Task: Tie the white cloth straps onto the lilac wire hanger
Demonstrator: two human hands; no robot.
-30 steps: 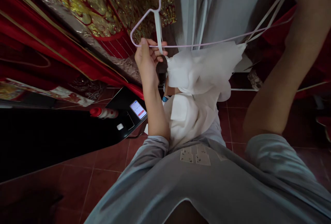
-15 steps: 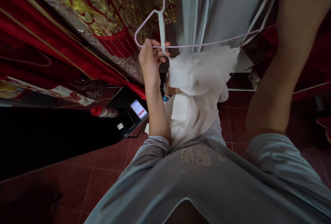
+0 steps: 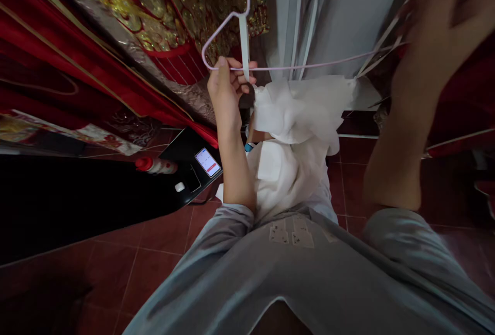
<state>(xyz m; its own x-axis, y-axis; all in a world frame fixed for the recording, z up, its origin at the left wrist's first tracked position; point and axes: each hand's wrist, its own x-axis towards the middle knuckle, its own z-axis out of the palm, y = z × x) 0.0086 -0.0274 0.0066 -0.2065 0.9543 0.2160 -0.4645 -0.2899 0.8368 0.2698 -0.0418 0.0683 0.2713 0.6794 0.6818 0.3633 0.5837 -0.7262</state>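
Note:
My left hand (image 3: pixel 232 77) grips the lower bar of a pink clothes hanger (image 3: pixel 294 68) near its left end. One white strap (image 3: pixel 244 41) of a garment loops over the hanger's left shoulder, close to my fingertips. Below the bar hangs the gathered, sheer white garment (image 3: pixel 305 108), its lower folds resting against my lap. At the upper right, my right hand (image 3: pixel 444 10) has its fingers bent around the garment's other straps (image 3: pixel 377 56), by the hanger's right end. The hanger's hook and part of its right side lie outside the view.
Gold and red sequined garments (image 3: pixel 174 26) hang at the upper left, beside red cloth. A black table (image 3: pixel 116 206) on the left holds a lit phone (image 3: pixel 208 162), a dark phone, a red-capped bottle (image 3: pixel 157 165) and a small white case (image 3: pixel 180 187). Red tiles (image 3: pixel 162 232) cover the floor.
My right hand has come down and left, with the right straps slackening inward. My left hand and the hanger's left end have shifted slightly right.

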